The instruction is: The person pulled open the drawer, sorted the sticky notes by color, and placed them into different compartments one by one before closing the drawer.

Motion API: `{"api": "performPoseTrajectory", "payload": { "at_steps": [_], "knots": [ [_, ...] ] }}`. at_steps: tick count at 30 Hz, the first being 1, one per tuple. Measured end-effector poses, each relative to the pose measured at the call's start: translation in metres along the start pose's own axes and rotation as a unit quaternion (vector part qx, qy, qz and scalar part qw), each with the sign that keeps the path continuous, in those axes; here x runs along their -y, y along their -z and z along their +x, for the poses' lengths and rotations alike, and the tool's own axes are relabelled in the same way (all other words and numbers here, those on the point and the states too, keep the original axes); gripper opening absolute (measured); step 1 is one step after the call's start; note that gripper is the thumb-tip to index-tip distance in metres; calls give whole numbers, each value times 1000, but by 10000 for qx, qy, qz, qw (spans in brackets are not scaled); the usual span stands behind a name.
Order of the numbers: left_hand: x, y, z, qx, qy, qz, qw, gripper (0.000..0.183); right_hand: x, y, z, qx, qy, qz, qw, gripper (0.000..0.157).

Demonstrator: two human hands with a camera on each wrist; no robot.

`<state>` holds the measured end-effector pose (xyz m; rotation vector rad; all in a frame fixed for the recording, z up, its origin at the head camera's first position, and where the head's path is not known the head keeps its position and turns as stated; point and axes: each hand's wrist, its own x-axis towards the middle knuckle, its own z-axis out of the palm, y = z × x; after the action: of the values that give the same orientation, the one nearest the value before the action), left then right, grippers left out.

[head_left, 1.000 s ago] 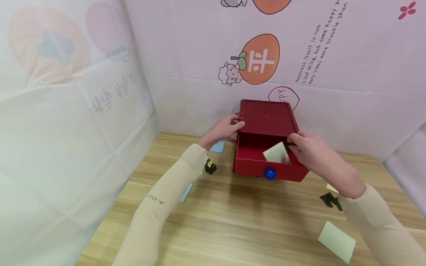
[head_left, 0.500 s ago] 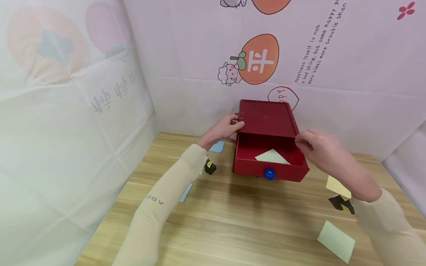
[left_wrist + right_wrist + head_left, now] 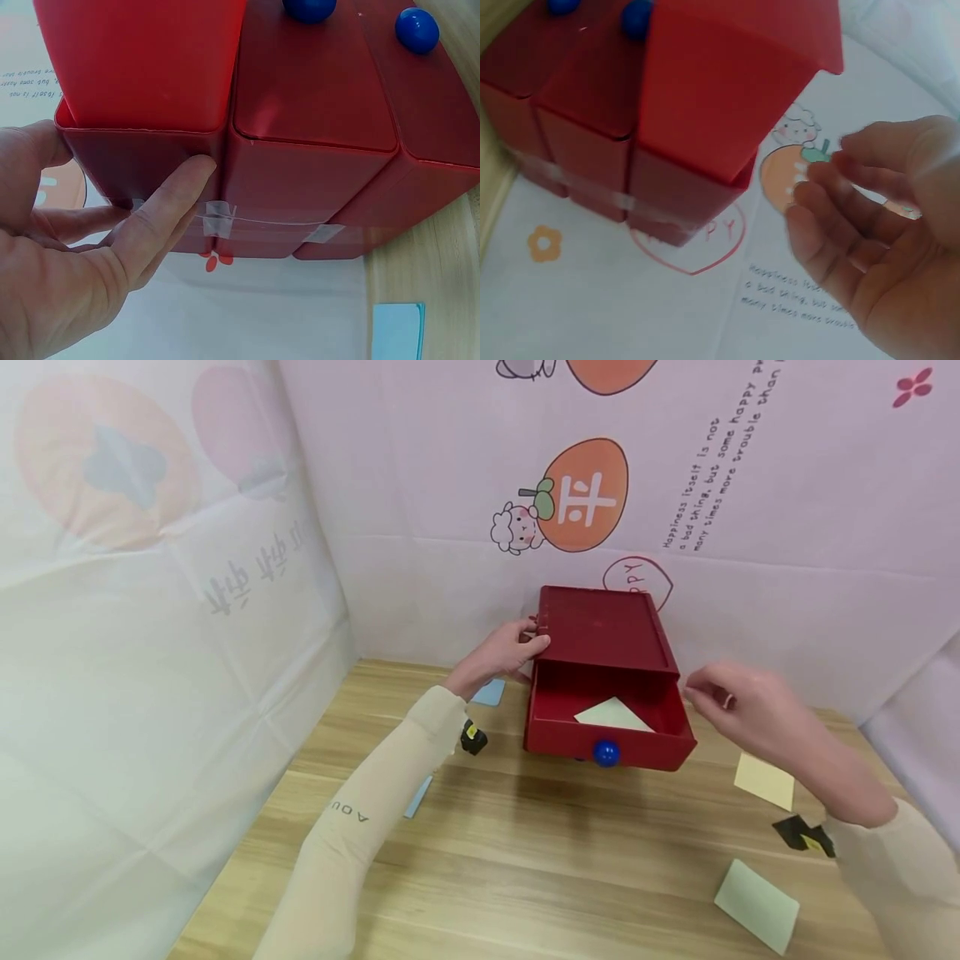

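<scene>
A stacked red drawer cabinet [image 3: 603, 628] stands against the back cloth, its top drawer [image 3: 555, 732] pulled out. Inside that drawer lies a pale green paper note [image 3: 613, 714], partly hidden by the front panel with its blue knob [image 3: 607, 753]. My left hand [image 3: 504, 652] steadies the cabinet's left side, thumb over the top edge and fairly straight fingers against the side wall [image 3: 142, 161]. To the right of the cabinet, my right hand [image 3: 757, 702] hovers with fingers loosely bent. Nothing shows between them in the right wrist view, and a gap separates them from the cabinet.
Pale green notes [image 3: 757, 906] lie at the front right, and a yellow note [image 3: 765, 781] lies under the right forearm. Blue notes [image 3: 489, 692] sit beside the left wrist. Lower cabinet drawers [image 3: 311, 82] are closed. White printed cloth [image 3: 450, 485] bounds the wooden table.
My right hand has withdrawn from the drawer toward the right. The pale green note has dropped from upright to lying in the drawer. My left hand stays in place.
</scene>
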<state>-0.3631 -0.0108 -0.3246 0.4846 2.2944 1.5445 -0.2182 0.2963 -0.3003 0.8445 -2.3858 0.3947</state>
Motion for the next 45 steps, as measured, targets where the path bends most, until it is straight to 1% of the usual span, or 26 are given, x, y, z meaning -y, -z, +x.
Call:
{"api": "performPoseTrajectory", "payload": {
  "at_steps": [4,8,12,15,18,23,24,28,32,33,36,39,40,43,44,45],
  "knots": [
    [3,-1,2,33,-26,15,10000,51,-7,0,-12,-22,-69,65,10000,26],
    [5,-2,2,53,-63,5,10000,49,-15,-4,-25,193,-112,40,9997,26],
    [5,-1,1,38,-10,2,10000,49,-19,-12,-37,453,-119,9,9989,26],
    [5,0,1,35,3,-14,10000,50,-23,-17,-46,772,-345,23,9964,22],
    [5,0,2,48,-7,-68,10000,52,-27,-23,-53,1242,-695,14,9898,17],
    [4,1,2,11,57,-107,9999,50,-34,-36,-65,2092,-844,98,9742,11],
    [4,1,2,2,66,-85,9999,50,-36,-38,-67,2208,-850,159,9715,12],
    [4,1,3,-2,14,-34,10000,51,-43,-43,-78,2773,-1046,471,9539,20],
    [4,2,2,-6,-48,-60,10000,52,-52,-50,-93,3364,-1059,719,9330,24],
    [4,3,2,-13,-57,-73,10000,52,-54,-52,-97,3529,-1065,781,9263,24],
    [3,4,2,-37,-48,-75,10000,53,-58,-55,-108,3987,-1250,990,9031,25],
    [2,4,3,-40,-40,-71,10000,53,-59,-56,-116,4278,-1516,1153,8836,26],
    [2,4,3,-39,-39,-50,10000,53,-59,-57,-118,4307,-1555,1218,8806,25],
    [2,4,3,-33,-59,-28,10000,51,-62,-60,-126,4260,-1432,1405,8822,24],
    [2,4,3,-38,-61,-13,10000,50,-63,-61,-128,4274,-1411,1495,8804,24],
    [2,4,2,-39,-56,-10,10000,50,-65,-62,-130,4258,-1345,1568,8809,24]
  ]
}}
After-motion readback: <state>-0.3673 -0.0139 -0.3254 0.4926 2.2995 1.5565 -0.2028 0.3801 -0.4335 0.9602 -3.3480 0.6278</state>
